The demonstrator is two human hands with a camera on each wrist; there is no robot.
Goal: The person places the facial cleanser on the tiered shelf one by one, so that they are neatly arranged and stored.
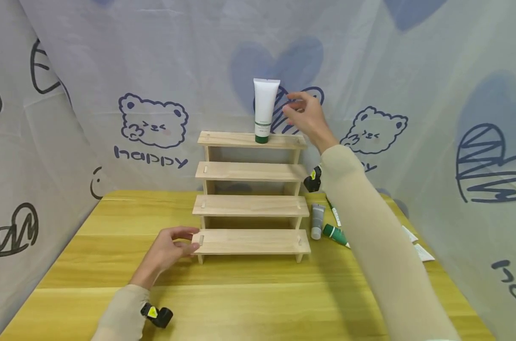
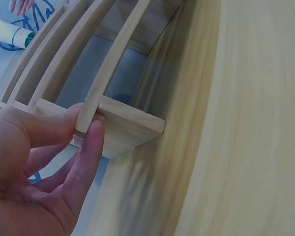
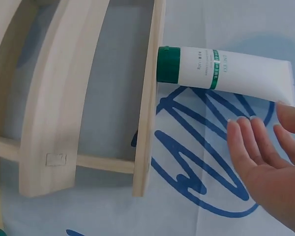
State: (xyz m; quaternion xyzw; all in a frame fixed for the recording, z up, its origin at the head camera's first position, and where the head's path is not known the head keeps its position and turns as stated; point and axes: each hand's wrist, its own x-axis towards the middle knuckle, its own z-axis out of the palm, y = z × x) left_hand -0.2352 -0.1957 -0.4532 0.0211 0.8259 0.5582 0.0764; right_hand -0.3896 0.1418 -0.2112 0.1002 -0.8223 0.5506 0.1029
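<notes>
A white squeeze tube (image 1: pixel 265 104) with a green cap stands upright, cap down, on the top tier of a stepped wooden rack (image 1: pixel 250 206). Just right of the tube is my right hand (image 1: pixel 306 113), its fingers loosely bent and apart from it, holding nothing. The right wrist view shows the same gap between the fingertips (image 3: pixel 254 119) and the tube (image 3: pixel 226 71). Down at the lowest tier, my left hand (image 1: pixel 168 251) pinches the left end of the board (image 2: pixel 96 93) between thumb and fingers.
On the yellow wood-grain table (image 1: pixel 241 303), right of the rack, lie a grey tube (image 1: pixel 317 221), a green tube (image 1: pixel 336 234) and a slim white tube (image 1: pixel 335 216). White packets (image 1: pixel 423 253) lie near the right edge, partly behind my sleeve. A printed curtain (image 1: pixel 215 57) hangs behind.
</notes>
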